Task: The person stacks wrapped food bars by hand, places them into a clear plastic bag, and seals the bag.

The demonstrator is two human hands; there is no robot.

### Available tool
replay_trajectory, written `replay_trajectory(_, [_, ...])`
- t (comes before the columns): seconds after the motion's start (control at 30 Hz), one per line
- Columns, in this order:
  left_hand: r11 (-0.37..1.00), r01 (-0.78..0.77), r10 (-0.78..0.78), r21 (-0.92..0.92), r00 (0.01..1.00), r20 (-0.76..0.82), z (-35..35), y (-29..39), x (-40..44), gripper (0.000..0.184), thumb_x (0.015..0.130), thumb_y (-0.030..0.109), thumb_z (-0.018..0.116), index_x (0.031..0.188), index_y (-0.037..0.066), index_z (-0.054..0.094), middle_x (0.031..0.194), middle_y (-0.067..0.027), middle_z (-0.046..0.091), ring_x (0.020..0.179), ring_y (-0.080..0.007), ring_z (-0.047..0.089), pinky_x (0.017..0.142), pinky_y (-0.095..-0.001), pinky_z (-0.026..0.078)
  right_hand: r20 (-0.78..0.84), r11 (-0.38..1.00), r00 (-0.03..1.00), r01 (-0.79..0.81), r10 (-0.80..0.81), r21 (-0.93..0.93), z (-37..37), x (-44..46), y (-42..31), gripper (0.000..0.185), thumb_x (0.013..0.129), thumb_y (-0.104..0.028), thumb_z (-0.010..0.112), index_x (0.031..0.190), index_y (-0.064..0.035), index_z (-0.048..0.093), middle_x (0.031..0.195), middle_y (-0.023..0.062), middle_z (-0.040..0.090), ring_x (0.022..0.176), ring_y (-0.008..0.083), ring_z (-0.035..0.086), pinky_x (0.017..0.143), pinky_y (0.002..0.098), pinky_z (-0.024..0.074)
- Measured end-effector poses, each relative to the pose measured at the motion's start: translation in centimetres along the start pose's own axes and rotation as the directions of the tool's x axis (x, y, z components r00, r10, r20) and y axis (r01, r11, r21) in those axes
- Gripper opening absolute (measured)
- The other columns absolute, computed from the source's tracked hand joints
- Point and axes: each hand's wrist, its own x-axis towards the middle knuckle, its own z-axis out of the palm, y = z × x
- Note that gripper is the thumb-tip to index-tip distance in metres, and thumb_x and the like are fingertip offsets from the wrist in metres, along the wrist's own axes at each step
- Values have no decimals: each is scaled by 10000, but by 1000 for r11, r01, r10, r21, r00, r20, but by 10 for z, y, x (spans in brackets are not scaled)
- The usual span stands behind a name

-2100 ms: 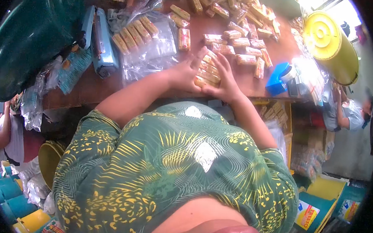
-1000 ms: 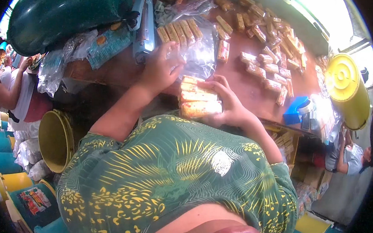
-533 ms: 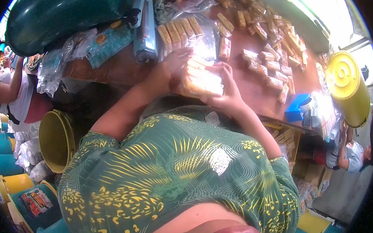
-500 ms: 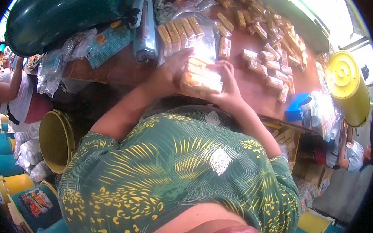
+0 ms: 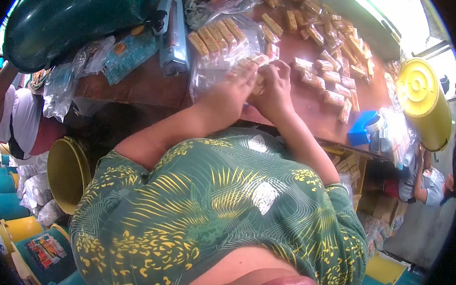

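Between my two hands is a bundle of wrapped snack packs [image 5: 247,66], partly hidden by the fingers. My left hand [image 5: 230,90] is closed over the near-left side of the bundle, slightly blurred. On the other side, my right hand [image 5: 274,88] grips it with bent fingers. Just beyond my left hand, a row of several similar snack packs [image 5: 218,36] lies on a clear plastic bag [image 5: 203,70]. A single pack [image 5: 272,51] rests behind my right hand.
Many loose packs [image 5: 330,75] cover the table's [image 5: 308,113] right side. A blue bag sealer [image 5: 173,45] and a big dark green container [image 5: 78,23] stand at left. A blue box [image 5: 362,128] and yellow bucket [image 5: 423,102] are at right. Other people [image 5: 23,114] work nearby.
Both hands have drawn closer together and turned the bundle; the left hand moved right and now covers more of it. The packs on the bag stay put.
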Motion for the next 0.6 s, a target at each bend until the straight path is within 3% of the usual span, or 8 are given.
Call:
replay_trajectory(0.03, [995, 58, -48, -83, 992, 113, -5, 7, 4, 645, 819, -3, 512, 1453, -72, 413, 1526, -248, 401, 1184, -410, 600, 1036, -443, 485, 13, 1000, 1000, -10, 11, -8, 2, -1, -5, 663, 708, -275, 807, 1298, -102, 559, 1384, 190, 437, 1311, 409, 395, 1046, 536, 392])
replay_trajectory(0.23, [982, -37, 22, -183, 996, -86, -3, -20, 48, 664, 796, -12, 503, 1451, -79, 415, 1536, -268, 378, 1368, -398, 456, 1157, -410, 372, -18, 962, 985, 162, -170, -218, 12, 0, -17, 571, 826, -202, 685, 1364, -67, 547, 1425, 193, 451, 1367, 428, 388, 1135, 484, 343])
replay_trajectory(0.3, [995, -81, 76, -60, 993, -86, 0, -4, 42, 679, 800, -11, 505, 1468, -70, 394, 1532, -265, 385, 1338, -406, 483, 1136, -416, 395, 42, 927, 999, -44, 30, 372, 10, 15, 0, 527, 863, -170, 653, 1364, -48, 544, 1388, 195, 494, 1342, 394, 431, 1132, 433, 356])
replay_trajectory(0.37, [990, -77, 68, -120, 995, -76, 16, 5, 38, 690, 806, -7, 509, 1480, -61, 374, 1532, -267, 382, 1312, -407, 504, 1105, -427, 425, 86, 938, 994, -87, 62, 337, -1, 18, -2, 454, 932, -80, 570, 1380, -23, 523, 1350, 192, 543, 1276, 332, 500, 1118, 349, 372])
replay_trajectory(0.43, [982, -26, 24, -186, 1000, -10, 21, 10, 39, 708, 815, 12, 523, 1498, -45, 345, 1535, -267, 373, 1273, -406, 533, 1050, -444, 470, 76, 498, 980, -159, 183, 853, 50, 26, 47, 431, 945, -47, 545, 1375, -23, 521, 1362, 191, 534, 1239, 321, 518, 1112, 356, 375])
replay_trajectory(0.5, [982, -7, 13, -189, 1000, 28, 29, 2, 44, 709, 819, 23, 529, 1502, -35, 347, 1544, -252, 367, 1243, -407, 555, 1027, -444, 486, 128, 456, 978, -192, 167, 869, 57, 24, 54, 426, 942, -46, 557, 1365, -18, 520, 1363, 203, 529, 1224, 324, 522, 1107, 365, 377])
replay_trajectory(0.57, [984, 8, 2, -177, 998, 56, 31, -2, 45, 709, 820, 31, 533, 1503, -28, 352, 1547, -237, 373, 1226, -404, 569, 1016, -443, 494, 237, 884, 971, -140, 34, 446, 47, 21, 55, 443, 920, -77, 607, 1349, -11, 521, 1352, 228, 526, 1232, 342, 513, 1104, 377, 378])
replay_trajectory(0.6, [987, 12, -1, -162, 997, 71, 29, -3, 41, 709, 819, 33, 534, 1503, -26, 356, 1545, -229, 381, 1224, -401, 572, 1015, -441, 494, 211, 925, 977, -57, -25, 377, 45, 21, 57, 471, 889, -87, 650, 1337, -11, 525, 1343, 236, 529, 1234, 358, 514, 1086, 391, 398])
